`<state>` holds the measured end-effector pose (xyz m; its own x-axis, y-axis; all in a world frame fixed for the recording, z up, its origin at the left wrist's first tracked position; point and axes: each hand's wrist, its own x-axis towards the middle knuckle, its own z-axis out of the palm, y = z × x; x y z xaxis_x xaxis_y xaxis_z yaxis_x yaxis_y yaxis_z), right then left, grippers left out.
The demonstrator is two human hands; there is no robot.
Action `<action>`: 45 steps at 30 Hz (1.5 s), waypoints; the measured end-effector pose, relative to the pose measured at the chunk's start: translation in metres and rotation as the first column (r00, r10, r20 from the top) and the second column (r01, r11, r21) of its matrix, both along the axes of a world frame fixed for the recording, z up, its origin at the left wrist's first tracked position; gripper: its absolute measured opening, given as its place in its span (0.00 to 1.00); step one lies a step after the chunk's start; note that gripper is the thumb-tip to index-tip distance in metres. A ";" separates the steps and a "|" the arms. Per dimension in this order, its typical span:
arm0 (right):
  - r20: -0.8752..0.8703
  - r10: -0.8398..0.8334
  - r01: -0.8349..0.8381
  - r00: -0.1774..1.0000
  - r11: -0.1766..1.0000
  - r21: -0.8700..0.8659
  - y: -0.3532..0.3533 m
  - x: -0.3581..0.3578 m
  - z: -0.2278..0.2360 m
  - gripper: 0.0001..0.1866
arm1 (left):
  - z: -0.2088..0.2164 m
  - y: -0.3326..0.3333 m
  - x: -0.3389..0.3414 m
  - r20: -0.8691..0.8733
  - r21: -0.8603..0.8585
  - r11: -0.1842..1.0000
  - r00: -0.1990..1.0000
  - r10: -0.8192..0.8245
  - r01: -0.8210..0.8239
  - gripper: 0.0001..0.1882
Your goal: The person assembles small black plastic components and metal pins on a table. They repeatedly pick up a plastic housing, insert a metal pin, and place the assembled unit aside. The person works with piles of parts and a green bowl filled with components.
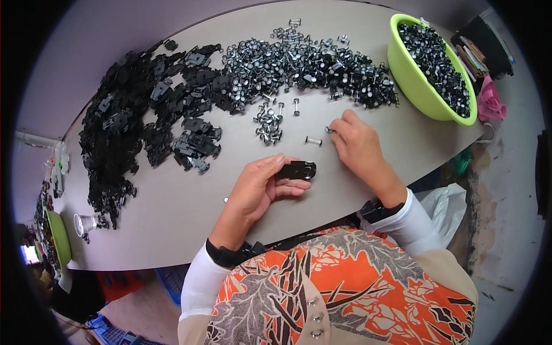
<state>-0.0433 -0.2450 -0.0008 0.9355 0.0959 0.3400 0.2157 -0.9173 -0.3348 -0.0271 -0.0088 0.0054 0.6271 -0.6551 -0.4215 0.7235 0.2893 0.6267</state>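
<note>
My left hand (pixel 253 187) is closed around a flat black toy car chassis (pixel 294 171), near the table's front edge. A pair of small wheels shows at the chassis's right end. Between thumb and fingertips, my right hand (pixel 361 145) pinches a wheel axle (pixel 329 130), partly hidden by the fingers. Just left of that hand a single wheel axle (pixel 313 141) lies on the table, with a small cluster of wheel axles (pixel 269 125) farther left. Beyond them spreads a big heap of wheel axles (pixel 305 66). Black chassis (pixel 123 123) are piled along the table's left side.
A lime green basin (pixel 407 89) full of wheel axles stands at the far right. A clear cup (pixel 86 223) lies near the left edge, and another green basin (pixel 61 241) stands beyond it. A white plastic bag (pixel 447 206) hangs below the right edge.
</note>
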 end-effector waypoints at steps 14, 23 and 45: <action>0.051 0.436 -0.432 0.899 0.856 0.284 0.058 -0.021 0.026 0.07 | -0.013 0.007 -0.004 -0.050 -0.118 0.993 0.999 0.021 -0.027 0.12; 0.049 0.491 -0.475 0.870 0.805 0.355 0.055 -0.022 0.024 0.05 | -0.009 0.007 -0.006 0.033 -0.061 0.998 0.999 0.036 -0.034 0.14; -0.001 0.699 -0.558 0.715 0.572 0.601 0.069 -0.018 0.030 0.16 | 0.006 0.048 -0.044 0.226 0.225 0.953 0.962 0.151 -0.202 0.13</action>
